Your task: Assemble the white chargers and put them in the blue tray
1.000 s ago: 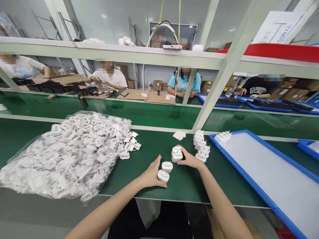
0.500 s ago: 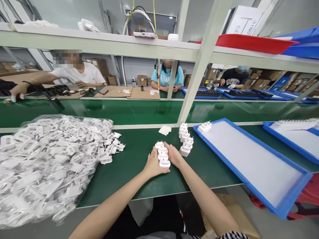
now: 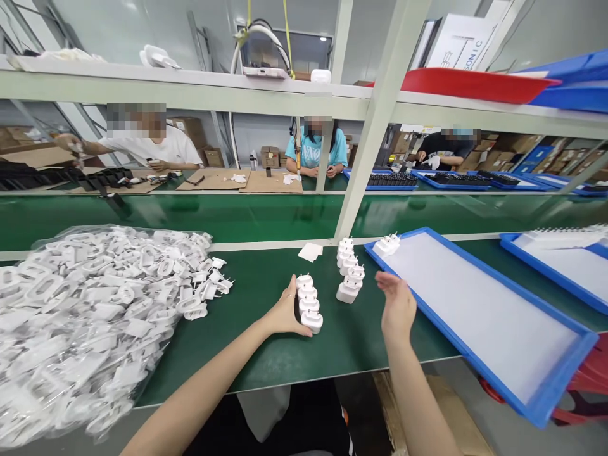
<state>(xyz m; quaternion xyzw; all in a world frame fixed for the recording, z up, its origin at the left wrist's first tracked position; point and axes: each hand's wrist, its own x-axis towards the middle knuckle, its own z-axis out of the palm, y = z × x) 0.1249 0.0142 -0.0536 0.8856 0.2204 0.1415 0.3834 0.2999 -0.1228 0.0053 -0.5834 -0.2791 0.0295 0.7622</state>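
My left hand [image 3: 284, 313] spans a short row of white plug adapters [image 3: 310, 305] standing upright with pins up on the green table. Its thumb is at the near end and its fingers at the far end. To the right of that row stands a second row of white plug adapters [image 3: 349, 288]. My right hand [image 3: 398, 310] is apart from both rows, beside the blue-rimmed tray [image 3: 479, 310], its fingers stretched out with nothing in them. More white plug adapters [image 3: 387, 244] stand in the tray's far left corner.
A clear bag of loose white plastic parts [image 3: 95, 329] covers the table's left side. White paper pieces [image 3: 311, 252] lie behind the rows. Another blue tray [image 3: 560, 253] is at right. A slanted post [image 3: 365, 158] rises behind; several people sit across the line.
My right hand has let go of the near row and moved right, past the second row towards the tray. My left hand stays at its row, which now stands slightly nearer me.
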